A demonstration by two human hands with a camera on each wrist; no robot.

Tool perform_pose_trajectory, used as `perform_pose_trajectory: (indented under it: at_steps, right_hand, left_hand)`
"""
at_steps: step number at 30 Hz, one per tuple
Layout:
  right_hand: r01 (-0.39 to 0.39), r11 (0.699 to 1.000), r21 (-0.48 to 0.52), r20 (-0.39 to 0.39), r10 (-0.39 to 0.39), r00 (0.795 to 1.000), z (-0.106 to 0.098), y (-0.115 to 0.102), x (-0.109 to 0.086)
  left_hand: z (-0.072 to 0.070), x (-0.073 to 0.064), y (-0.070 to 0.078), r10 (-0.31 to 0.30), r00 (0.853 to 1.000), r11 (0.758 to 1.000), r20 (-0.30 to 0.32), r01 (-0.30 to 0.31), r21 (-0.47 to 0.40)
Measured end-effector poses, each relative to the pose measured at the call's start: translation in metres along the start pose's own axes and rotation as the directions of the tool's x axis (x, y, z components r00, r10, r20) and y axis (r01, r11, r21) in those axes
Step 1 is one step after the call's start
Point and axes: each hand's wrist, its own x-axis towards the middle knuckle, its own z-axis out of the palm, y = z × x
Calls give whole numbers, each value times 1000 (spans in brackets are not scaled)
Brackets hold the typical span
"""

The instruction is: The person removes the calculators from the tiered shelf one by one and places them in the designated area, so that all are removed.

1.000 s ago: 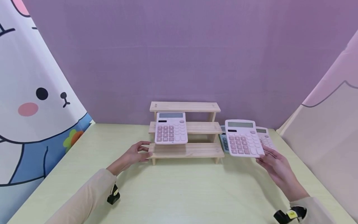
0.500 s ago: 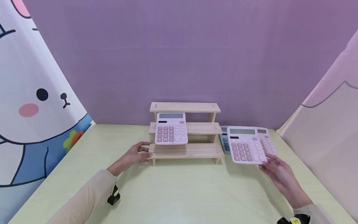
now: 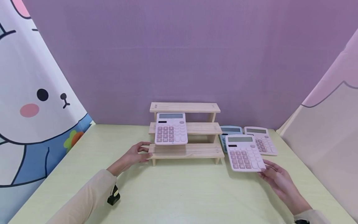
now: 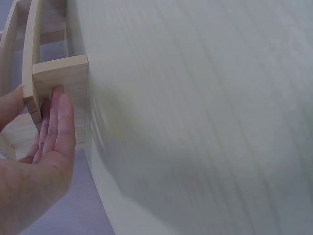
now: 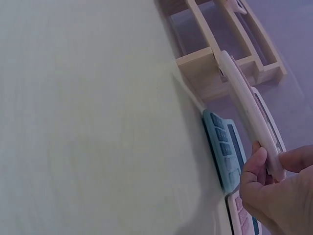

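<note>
Left hand [image 4: 46, 171] at end of wooden stand [image 4: 59, 67]. Thumb [image 4: 11, 106] on one side of a step board [image 4: 30, 58], fingers [image 4: 63, 125] on the other, board end between. Fingertips against the upright panel [image 4: 73, 90]; more slats beyond them. Pale tabletop [image 4: 220, 98] spreads from the fingers on the side away from the thumb, soft shadow [image 4: 146, 161] near them. Purple surface [image 4: 85, 200] past the finger bases, beside the palm.
</note>
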Motion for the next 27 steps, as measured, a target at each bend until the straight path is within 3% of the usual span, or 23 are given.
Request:
perform_pose_trajectory:
  at_steps: [9, 18, 27]
  right_hand:
    - [-64, 997, -48, -40, 63, 997, -3, 7, -2]
    - [-114, 985, -132, -103, 101, 990, -4, 12, -2]
    - [-154, 974, -165, -133, 132, 982, -3, 14, -1]
  left_hand:
    - [0, -1, 1, 0, 1000, 1000, 4, 0, -10]
    - [-1, -7, 6, 39, 999, 999, 35, -38, -29]
    - [0, -6, 4, 26, 999, 1000, 26, -26, -13]
